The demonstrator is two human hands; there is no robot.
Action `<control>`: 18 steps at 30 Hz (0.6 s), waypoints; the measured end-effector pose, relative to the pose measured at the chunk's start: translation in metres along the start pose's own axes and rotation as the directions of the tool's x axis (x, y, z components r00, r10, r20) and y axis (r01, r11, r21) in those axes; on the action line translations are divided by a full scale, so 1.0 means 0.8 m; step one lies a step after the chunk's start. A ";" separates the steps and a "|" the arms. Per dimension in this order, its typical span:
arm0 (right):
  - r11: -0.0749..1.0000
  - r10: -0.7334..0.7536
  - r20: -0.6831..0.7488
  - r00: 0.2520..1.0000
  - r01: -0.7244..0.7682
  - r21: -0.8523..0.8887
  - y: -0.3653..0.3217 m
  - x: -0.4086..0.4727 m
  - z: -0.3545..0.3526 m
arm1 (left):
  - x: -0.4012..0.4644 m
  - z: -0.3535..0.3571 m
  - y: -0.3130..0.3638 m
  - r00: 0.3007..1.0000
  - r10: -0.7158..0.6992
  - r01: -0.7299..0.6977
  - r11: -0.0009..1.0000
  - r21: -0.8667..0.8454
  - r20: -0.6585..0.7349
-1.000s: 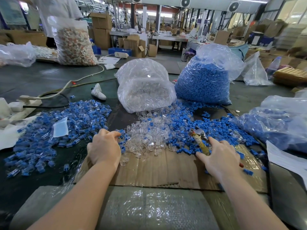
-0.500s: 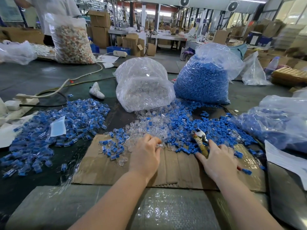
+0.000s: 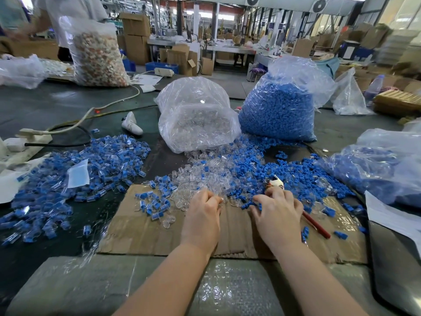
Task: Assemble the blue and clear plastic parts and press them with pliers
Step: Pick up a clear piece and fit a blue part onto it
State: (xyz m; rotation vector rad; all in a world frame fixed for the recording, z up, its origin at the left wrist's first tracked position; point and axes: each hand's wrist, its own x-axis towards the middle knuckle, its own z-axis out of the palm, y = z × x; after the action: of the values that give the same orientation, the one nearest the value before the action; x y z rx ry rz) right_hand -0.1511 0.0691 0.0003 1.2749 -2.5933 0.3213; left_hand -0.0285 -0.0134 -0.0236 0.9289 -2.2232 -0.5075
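Head view: left hand (image 3: 201, 215) pinches clear parts (image 3: 202, 179); right hand (image 3: 276, 213) grips pliers (image 3: 315, 223), fingering blue parts (image 3: 296, 174).

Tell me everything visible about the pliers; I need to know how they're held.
The pliers lie mostly hidden under the right hand. A pale metal nose pokes out beyond the fingers, pointing away over the blue parts; a thin red handle trails back across the cardboard. Whether the jaws are open is unclear.
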 end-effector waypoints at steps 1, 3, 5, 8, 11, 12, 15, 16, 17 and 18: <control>1.000 0.005 0.004 1.000 -0.004 -0.011 -0.002 0.000 0.003 | 0.000 0.000 0.000 1.000 0.007 -0.007 1.000 0.001 -0.004; 1.000 0.007 -0.010 1.000 -0.008 -0.018 -0.006 0.001 0.007 | -0.001 -0.001 0.001 1.000 0.017 -0.017 1.000 0.001 -0.012; 1.000 0.003 -0.039 0.999 -0.003 -0.002 -0.009 0.000 0.009 | -0.002 -0.003 0.000 0.999 0.030 -0.030 1.000 -0.005 -0.018; 0.996 -0.007 -0.120 0.993 0.017 0.082 -0.016 -0.004 0.007 | -0.004 -0.005 0.000 0.998 0.059 -0.060 0.998 -0.027 -0.006; 0.978 -0.012 -0.201 0.980 0.053 0.201 -0.026 -0.013 0.006 | -0.005 -0.007 0.002 0.994 0.103 -0.101 0.993 -0.055 0.032; 0.975 -0.017 -0.197 0.980 0.060 0.215 -0.029 -0.017 0.008 | -0.005 -0.008 0.002 0.993 0.111 -0.108 0.992 -0.069 0.041; 0.958 -0.054 -0.161 0.985 0.096 0.269 -0.033 -0.025 0.016 | -0.004 -0.010 0.003 0.993 0.119 -0.117 0.990 -0.076 0.025; 0.948 -0.057 -0.153 0.987 0.101 0.303 -0.032 -0.026 0.017 | -0.004 -0.011 0.003 0.993 0.119 -0.117 0.990 -0.072 0.020; 0.936 -0.055 -0.149 0.987 0.103 0.337 -0.031 -0.026 0.019 | -0.004 -0.011 0.002 0.993 0.118 -0.116 0.990 -0.077 0.025; 0.924 -0.052 -0.148 0.988 0.104 0.368 -0.030 -0.025 0.021 | -0.004 -0.011 0.002 0.992 0.117 -0.113 0.989 -0.090 0.039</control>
State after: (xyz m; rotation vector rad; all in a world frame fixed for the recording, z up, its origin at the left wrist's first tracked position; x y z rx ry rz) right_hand -0.1216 0.0650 -0.0194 1.4114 -2.4313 0.8929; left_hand -0.0214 -0.0108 -0.0178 0.7459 -2.2596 -0.5723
